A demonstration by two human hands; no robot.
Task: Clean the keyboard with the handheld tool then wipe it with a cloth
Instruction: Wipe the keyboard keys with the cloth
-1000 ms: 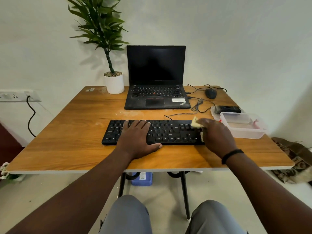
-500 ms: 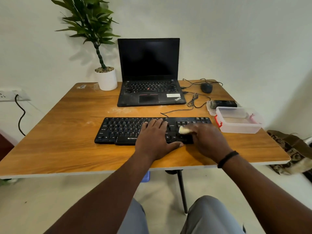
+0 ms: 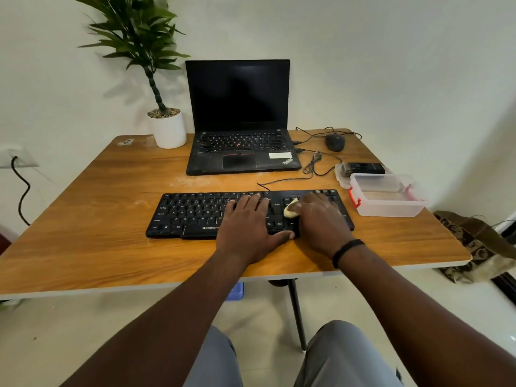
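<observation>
A black keyboard (image 3: 195, 212) lies across the middle of the wooden table (image 3: 92, 247). My left hand (image 3: 248, 227) rests flat on its middle keys, fingers straight, thumb along the front edge. My right hand (image 3: 321, 219) lies over the keyboard's right part and holds a small pale yellow cloth (image 3: 290, 210) against the keys; only a bit of the cloth shows beside my fingers. A black handheld tool (image 3: 363, 168) lies on a plastic lid at the right.
An open black laptop (image 3: 240, 152) stands behind the keyboard, with a potted plant (image 3: 164, 127) to its left. A mouse (image 3: 335, 141) and loose cables lie at the back right. A clear plastic box (image 3: 386, 195) with red clips sits right of the keyboard.
My right hand slid the cloth from the keyboard's far right end towards the middle, then slightly back. My left hand moved right along the keys. The view shifted.
</observation>
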